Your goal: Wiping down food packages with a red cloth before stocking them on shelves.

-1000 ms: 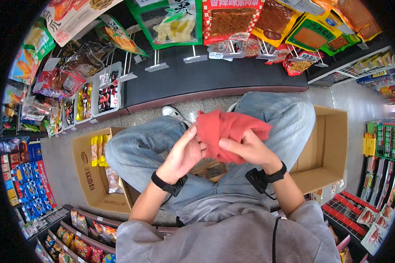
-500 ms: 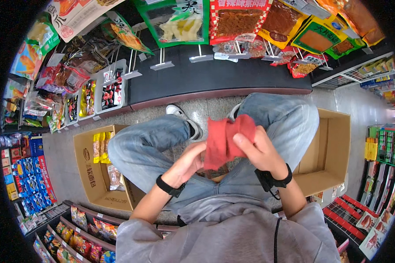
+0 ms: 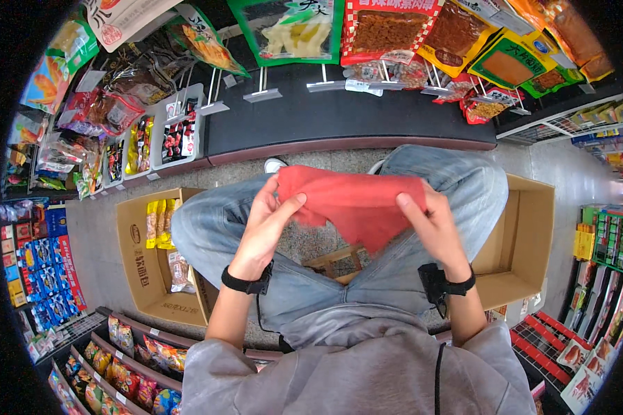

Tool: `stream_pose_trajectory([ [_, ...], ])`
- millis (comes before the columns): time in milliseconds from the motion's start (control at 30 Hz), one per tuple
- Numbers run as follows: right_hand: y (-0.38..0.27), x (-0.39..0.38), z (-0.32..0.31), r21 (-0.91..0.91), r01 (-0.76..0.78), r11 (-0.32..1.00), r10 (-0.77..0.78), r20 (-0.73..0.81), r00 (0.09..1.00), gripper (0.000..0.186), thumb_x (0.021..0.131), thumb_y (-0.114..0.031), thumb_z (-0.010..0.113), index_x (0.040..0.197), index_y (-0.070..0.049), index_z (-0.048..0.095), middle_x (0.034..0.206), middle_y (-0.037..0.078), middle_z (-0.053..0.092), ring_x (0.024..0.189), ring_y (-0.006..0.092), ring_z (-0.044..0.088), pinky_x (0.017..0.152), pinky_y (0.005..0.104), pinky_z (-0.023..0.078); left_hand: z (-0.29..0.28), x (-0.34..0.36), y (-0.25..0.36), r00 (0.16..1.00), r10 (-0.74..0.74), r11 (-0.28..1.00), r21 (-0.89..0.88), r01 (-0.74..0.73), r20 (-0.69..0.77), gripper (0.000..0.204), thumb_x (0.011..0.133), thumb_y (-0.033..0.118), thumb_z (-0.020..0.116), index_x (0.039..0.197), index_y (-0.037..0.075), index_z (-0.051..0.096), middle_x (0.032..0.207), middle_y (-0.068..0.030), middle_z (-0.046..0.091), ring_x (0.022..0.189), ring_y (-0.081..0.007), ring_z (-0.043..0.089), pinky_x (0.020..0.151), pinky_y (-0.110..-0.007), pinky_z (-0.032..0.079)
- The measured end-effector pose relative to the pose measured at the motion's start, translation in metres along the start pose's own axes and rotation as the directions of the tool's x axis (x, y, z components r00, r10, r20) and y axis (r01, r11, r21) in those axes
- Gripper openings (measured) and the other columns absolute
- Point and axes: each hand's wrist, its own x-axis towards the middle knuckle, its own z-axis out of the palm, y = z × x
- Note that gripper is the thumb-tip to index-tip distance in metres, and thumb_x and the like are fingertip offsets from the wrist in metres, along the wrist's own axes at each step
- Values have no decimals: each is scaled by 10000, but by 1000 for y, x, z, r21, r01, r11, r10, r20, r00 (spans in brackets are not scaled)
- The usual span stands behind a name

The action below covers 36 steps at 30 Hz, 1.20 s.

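Observation:
A red cloth (image 3: 353, 197) is stretched sideways between my hands above my crossed, jean-clad legs (image 3: 457, 190), its lower middle hanging in a loose flap. My left hand (image 3: 273, 214) is closed on the cloth's left end, thumb on top. My right hand (image 3: 429, 225) grips the right end, also with its thumb on top. The fingertips behind the cloth are hidden. Both wrists wear black straps with small devices.
An open cardboard box (image 3: 138, 256) with yellow packs is left of me; another box (image 3: 533, 249) is right. Ahead runs a dark low shelf (image 3: 311, 128) under hanging snack bags (image 3: 387, 34) on hooks. Snack racks (image 3: 124, 370) stand behind me, and more shelving (image 3: 606, 235) lines the right.
The bunched red cloth is now spread out wide. My hands have moved apart, the left one leftward and up, the right one to the right.

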Motion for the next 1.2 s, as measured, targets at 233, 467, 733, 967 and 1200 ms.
stream_pose_trajectory([
  [233,26,-3,13,504,-18,864,123,-177,976,218,885,5,640,1095,-20,587,1095,73,659,1006,120,600,893,273,458,1,-14,0,981,194,962,203,-185,-26,715,915,-61,548,1491,97,154,1140,-126,634,1011,-146,616,875,-285,491],
  [467,26,4,11,609,-158,777,292,-126,948,452,888,27,619,1298,-73,457,1056,71,664,975,119,620,845,257,503,-15,-13,7,966,260,841,489,-231,10,692,914,-93,519,1487,106,186,1014,-101,659,959,-111,609,861,-260,478],
  [733,34,0,0,310,-40,950,106,-198,975,245,863,44,643,1103,-4,630,1018,59,676,938,90,623,815,227,498,-30,-4,3,967,241,892,411,-191,-75,427,896,-33,587,1294,74,476,897,19,649,668,6,482,481,-160,303],
  [967,26,0,1,55,-61,997,69,-158,985,218,812,19,693,1026,-23,679,999,59,687,917,142,638,841,276,485,-40,-7,-7,949,305,750,634,-189,-77,250,814,-31,686,1051,38,645,1008,-28,681,830,-55,610,584,-188,487],
  [1200,24,8,7,-526,65,848,-132,-91,987,197,756,9,697,947,-32,673,902,83,618,848,263,616,792,335,490,-17,-9,0,892,448,469,867,-170,-67,284,705,-63,735,971,13,667,983,-109,677,865,-199,666,621,-277,550],
])
